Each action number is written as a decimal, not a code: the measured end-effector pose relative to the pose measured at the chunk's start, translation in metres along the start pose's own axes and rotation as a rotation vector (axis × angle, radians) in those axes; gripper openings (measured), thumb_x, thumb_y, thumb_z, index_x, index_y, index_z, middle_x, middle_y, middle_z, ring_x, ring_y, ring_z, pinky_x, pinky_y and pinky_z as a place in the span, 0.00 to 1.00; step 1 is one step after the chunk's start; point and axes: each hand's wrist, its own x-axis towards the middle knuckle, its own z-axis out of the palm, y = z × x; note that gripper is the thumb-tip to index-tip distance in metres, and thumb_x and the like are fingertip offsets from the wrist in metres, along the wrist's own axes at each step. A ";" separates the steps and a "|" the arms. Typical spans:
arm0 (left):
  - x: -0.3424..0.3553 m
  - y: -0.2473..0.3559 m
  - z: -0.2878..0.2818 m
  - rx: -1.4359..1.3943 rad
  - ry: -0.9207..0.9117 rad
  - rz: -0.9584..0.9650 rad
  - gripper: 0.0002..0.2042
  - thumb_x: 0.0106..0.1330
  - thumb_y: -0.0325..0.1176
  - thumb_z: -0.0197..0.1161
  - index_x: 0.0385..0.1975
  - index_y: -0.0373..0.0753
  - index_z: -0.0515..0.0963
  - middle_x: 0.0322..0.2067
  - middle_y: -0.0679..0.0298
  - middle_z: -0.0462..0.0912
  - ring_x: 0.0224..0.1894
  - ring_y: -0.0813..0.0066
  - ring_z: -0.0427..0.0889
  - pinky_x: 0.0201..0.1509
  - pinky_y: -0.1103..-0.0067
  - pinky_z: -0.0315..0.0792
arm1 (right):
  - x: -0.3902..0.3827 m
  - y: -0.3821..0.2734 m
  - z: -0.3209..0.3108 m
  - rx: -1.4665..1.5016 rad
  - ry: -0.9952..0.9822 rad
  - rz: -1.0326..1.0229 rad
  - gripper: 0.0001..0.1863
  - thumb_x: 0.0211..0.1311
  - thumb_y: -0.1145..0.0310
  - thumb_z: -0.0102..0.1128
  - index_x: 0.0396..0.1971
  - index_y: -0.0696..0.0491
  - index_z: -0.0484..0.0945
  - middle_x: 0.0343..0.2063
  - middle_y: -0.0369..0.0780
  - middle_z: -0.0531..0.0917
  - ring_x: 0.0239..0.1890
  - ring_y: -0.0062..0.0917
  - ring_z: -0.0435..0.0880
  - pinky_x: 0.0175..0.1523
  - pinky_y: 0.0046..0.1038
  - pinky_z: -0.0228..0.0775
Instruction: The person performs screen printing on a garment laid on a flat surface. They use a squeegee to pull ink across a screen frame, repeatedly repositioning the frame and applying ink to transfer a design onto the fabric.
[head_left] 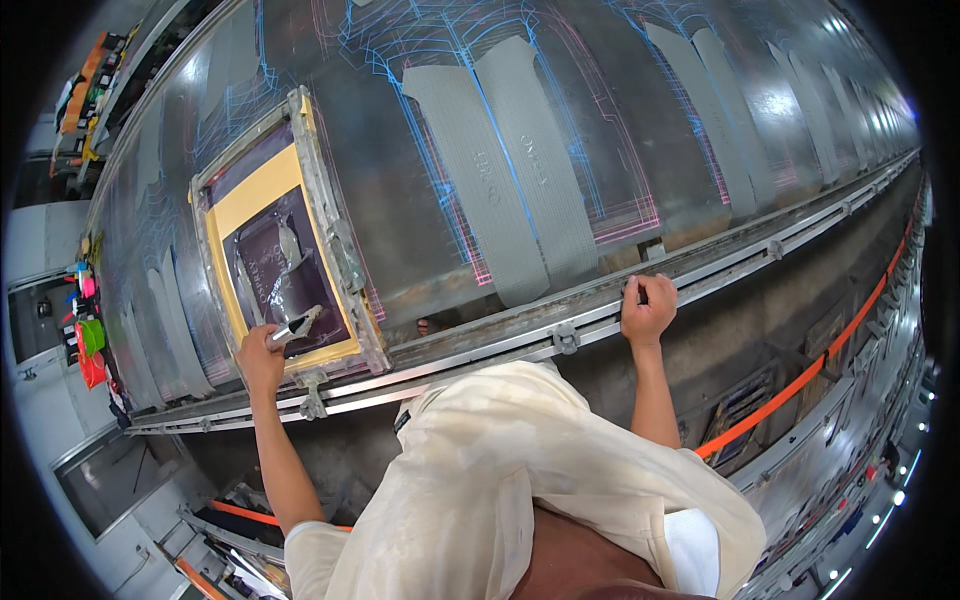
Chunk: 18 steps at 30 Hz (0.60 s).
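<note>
Head view looks down on a long, dark surface [382, 190] with blue and pink lines on it. One frame [342, 240] lies on it, to the left. It has yellow strips inside and a dark sheet [330, 290] in the middle, with shiny, wet-looking stuff [290, 245] on top. The frame lies flat, maybe so the wet stuff does not run off.

The left hand [262, 352] has its grip closed around the handle of a metal tool [295, 328]. The tool leans over the low end of the dark sheet. I cannot tell if its tip touches. The hand holds the near end, maybe to keep the fingers clean. The right hand [650, 308] is by the metal rail [690, 285], well apart from the frame. Its fingers are curled in, but I cannot tell if its grip holds a thing.

Now count: two hands, one tool, one frame, one dark sheet. Right of the frame, two gray pieces [460, 150] lie side by side, maybe flat so they do not crease. More like them lie farther off, too small to count.
</note>
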 end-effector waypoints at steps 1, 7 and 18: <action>-0.001 0.000 0.001 -0.003 0.005 0.011 0.17 0.51 0.22 0.71 0.42 0.42 0.82 0.40 0.58 0.85 0.46 0.52 0.83 0.50 0.62 0.74 | 0.000 -0.002 0.001 -0.021 0.018 0.005 0.04 0.57 0.69 0.68 0.27 0.51 0.82 0.20 0.37 0.79 0.32 0.36 0.79 0.54 0.41 0.72; -0.008 0.009 -0.004 -0.026 0.000 0.016 0.18 0.51 0.23 0.74 0.44 0.42 0.82 0.42 0.58 0.86 0.48 0.54 0.83 0.53 0.63 0.73 | 0.002 -0.014 0.000 -0.032 0.015 0.057 0.05 0.58 0.68 0.69 0.26 0.50 0.82 0.21 0.36 0.79 0.31 0.36 0.78 0.46 0.39 0.68; 0.012 -0.037 -0.037 -0.014 -0.003 0.427 0.20 0.47 0.17 0.63 0.40 0.46 0.84 0.45 0.71 0.84 0.55 0.66 0.77 0.63 0.62 0.60 | 0.001 -0.131 0.031 0.333 -0.158 0.333 0.12 0.67 0.63 0.65 0.31 0.58 0.84 0.24 0.40 0.85 0.29 0.28 0.83 0.40 0.30 0.72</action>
